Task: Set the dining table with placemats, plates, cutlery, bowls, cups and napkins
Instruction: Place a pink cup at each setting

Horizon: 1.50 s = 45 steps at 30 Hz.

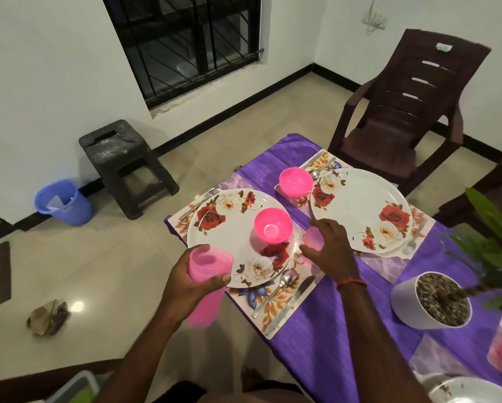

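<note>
My left hand (196,282) grips a tall pink cup (207,283) at the near left edge of a floral plate (220,237), which lies on a floral placemat (273,312). A pink bowl (272,225) stands on that plate. My right hand (330,248) is wrapped around a second pink cup (312,242) standing between the two plates. The far plate (360,210) has a pink bowl (295,181) beside it on its own placemat (389,266). A spoon (276,289) and a knife (290,306) lie near me; a fork (199,203) lies at the plate's far side.
A purple cloth (325,341) covers the table. A white plant pot (430,301) stands at the right with leaves above it. A brown chair (404,112) faces the table's far end. On the floor are a dark stool (124,167) and a blue bin (63,202).
</note>
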### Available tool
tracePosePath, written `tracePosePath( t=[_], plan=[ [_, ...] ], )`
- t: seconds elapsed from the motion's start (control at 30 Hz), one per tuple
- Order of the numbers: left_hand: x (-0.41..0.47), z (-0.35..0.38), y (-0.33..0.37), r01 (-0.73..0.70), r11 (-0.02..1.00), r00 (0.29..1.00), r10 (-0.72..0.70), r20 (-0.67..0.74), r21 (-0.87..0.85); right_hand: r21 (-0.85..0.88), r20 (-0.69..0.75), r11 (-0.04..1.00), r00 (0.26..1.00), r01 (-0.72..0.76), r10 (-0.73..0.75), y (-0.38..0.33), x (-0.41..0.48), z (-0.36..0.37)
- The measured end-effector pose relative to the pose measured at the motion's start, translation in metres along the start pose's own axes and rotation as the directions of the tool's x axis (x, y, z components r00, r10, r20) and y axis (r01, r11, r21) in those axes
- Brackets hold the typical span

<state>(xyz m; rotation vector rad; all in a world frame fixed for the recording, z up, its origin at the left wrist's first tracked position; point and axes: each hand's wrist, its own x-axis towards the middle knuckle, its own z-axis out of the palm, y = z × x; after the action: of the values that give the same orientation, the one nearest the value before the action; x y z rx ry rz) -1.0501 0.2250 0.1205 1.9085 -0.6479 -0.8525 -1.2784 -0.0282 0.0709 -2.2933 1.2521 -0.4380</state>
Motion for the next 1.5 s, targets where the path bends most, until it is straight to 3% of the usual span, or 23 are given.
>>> tracePosePath(
  t=[0.17, 0.3, 0.47, 0.53, 0.63, 0.77, 0.83, 0.9, 1.03, 1.17, 1.5],
  plan=[
    [0.004, -0.004, -0.001, -0.008, 1.0, 1.0, 0.008, 0.008, -0.011, 0.006, -0.003, 1.0, 1.0, -0.008, 0.008, -0.003, -0.004, -0.002],
    [0.019, -0.014, 0.005, -0.02, 1.0, 0.999, 0.02, 0.025, -0.017, -0.182, 0.038, 0.983, 0.998, -0.037, 0.045, -0.008, -0.001, -0.008],
    [0.048, -0.04, 0.003, -0.058, 0.998, 0.997, 0.058, 0.059, -0.005, -0.319, -0.121, 0.948, 0.991, 0.02, -0.062, -0.049, 0.02, -0.014],
    [0.063, -0.056, 0.002, -0.072, 0.997, 0.993, 0.07, 0.09, 0.015, -0.268, -0.178, 0.961, 0.977, 0.068, -0.119, -0.083, 0.036, -0.009],
    [0.089, -0.088, 0.0, -0.091, 0.996, 0.989, 0.09, 0.116, 0.004, -0.028, -0.211, 0.982, 0.959, 0.188, -0.19, -0.155, 0.063, 0.012],
    [0.122, -0.134, 0.004, -0.152, 0.988, 0.98, 0.151, 0.131, -0.006, 0.177, -0.021, 0.944, 0.96, 0.279, -0.28, -0.248, 0.085, 0.061],
    [0.136, -0.154, 0.008, -0.177, 0.984, 0.976, 0.175, 0.131, 0.005, 0.264, 0.207, 0.952, 0.955, 0.157, -0.214, -0.286, 0.09, 0.082],
    [0.153, -0.176, 0.009, -0.186, 0.982, 0.975, 0.184, 0.123, 0.006, 0.304, 0.31, 0.951, 0.939, 0.049, -0.148, -0.317, 0.097, 0.104],
    [0.187, -0.207, 0.006, -0.203, 0.979, 0.97, 0.2, 0.135, 0.009, 0.266, 0.254, 0.964, 0.965, -0.008, -0.062, -0.352, 0.116, 0.132],
    [0.218, -0.224, 0.006, -0.222, 0.975, 0.96, 0.215, 0.178, 0.019, 0.244, 0.292, 0.969, 0.956, -0.036, -0.038, -0.367, 0.148, 0.141],
    [0.363, -0.257, 0.032, -0.269, 0.955, 0.934, 0.228, 0.275, 0.123, 0.397, 0.3, 0.898, 0.952, -0.188, 0.066, -0.392, 0.277, 0.173]
  ],
)
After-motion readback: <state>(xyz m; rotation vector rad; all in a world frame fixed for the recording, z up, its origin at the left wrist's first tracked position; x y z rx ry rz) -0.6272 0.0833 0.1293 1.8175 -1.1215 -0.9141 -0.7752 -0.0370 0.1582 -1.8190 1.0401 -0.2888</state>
